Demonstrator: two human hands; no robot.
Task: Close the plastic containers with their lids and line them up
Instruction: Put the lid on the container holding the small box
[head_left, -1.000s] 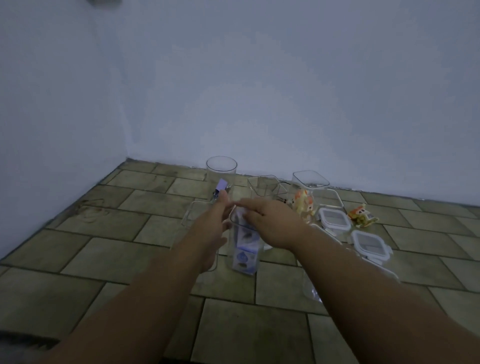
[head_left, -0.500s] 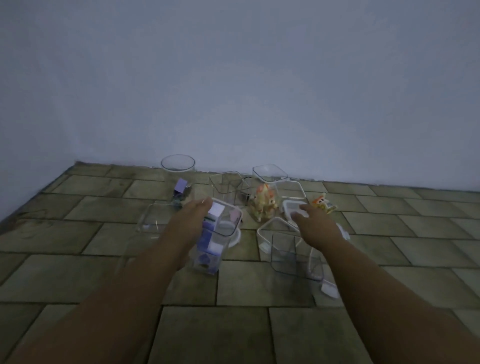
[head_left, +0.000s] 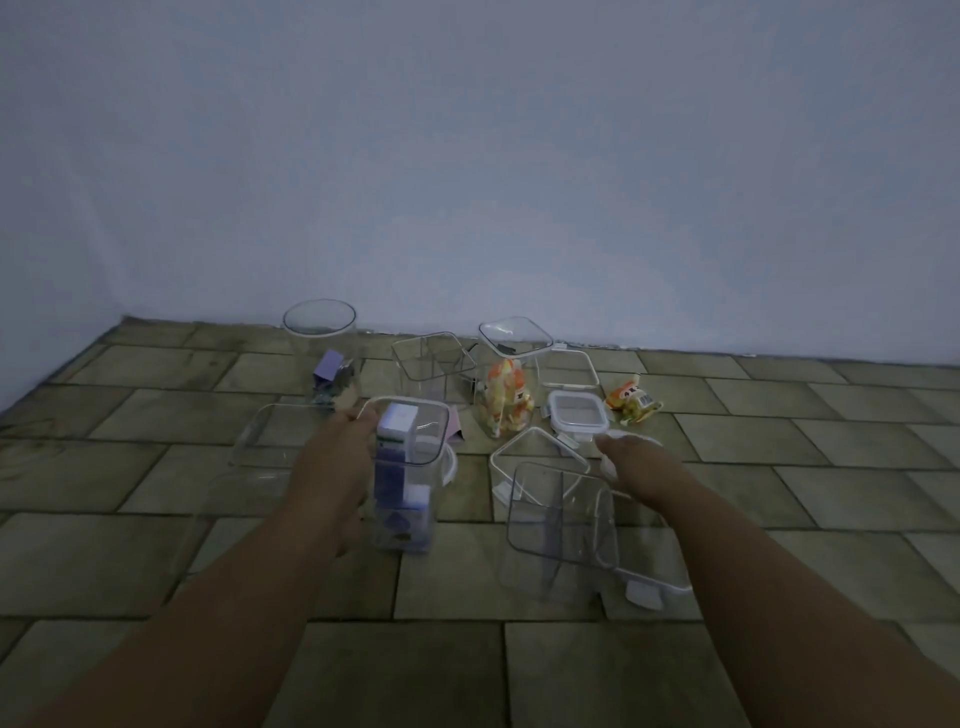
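My left hand grips the left side of a tall clear container that holds purple and white boxes and stands open on the floor. My right hand lies to the right on a white-rimmed lid on the floor, with its fingers curled over it and most of it hidden. A second white-rimmed lid lies just beyond. Between my hands stands an empty square container, and a lower one is behind it. Another lid rests at its right foot.
At the back stand a round container with a purple item, an empty square container and a tall container of orange snacks. A snack packet lies at the right. A large clear tub sits left. The wall is close behind.
My right hand has left the container of purple boxes and moved right onto the lid. My left hand has stayed on that container. The view has shifted left.
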